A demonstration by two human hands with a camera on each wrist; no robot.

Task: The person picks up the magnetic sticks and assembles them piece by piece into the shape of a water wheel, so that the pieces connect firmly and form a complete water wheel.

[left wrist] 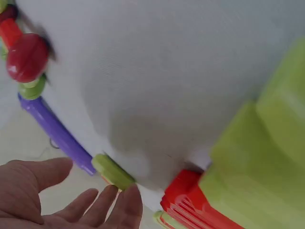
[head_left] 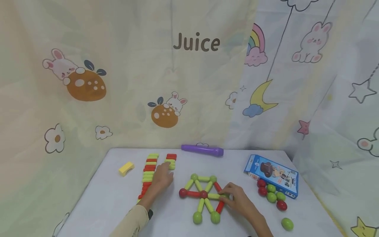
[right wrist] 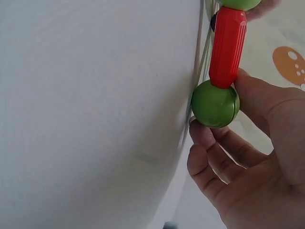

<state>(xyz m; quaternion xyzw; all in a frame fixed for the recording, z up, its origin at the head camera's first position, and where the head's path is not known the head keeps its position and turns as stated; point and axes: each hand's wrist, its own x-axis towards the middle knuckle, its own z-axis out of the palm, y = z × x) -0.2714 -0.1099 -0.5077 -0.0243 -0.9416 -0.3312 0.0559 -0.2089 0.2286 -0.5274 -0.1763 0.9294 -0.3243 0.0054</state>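
On the table lies a flat frame of magnetic rods and balls, with a red ball (head_left: pixel 203 195) at its centre. Another red ball (head_left: pixel 183 193) forms its left corner, and green balls mark the other corners. My right hand (head_left: pixel 239 199) grips the green ball (right wrist: pixel 215 104) at the right corner between thumb and fingers; a red rod (right wrist: pixel 228 47) joins that ball. My left hand (head_left: pixel 162 177) reaches to the short column of rods, fingertips right at a green rod (left wrist: pixel 112 171), thumb held apart from it.
A long column of red and green rods (head_left: pixel 149 168) lies left of the left hand. A yellow arch block (head_left: pixel 126 169) is farther left, a purple stick (head_left: pixel 202 150) at the back. At right, loose balls (head_left: pixel 271 197) sit beside a blue box (head_left: pixel 275 174); a green ball (head_left: pixel 287 224) lies nearer.
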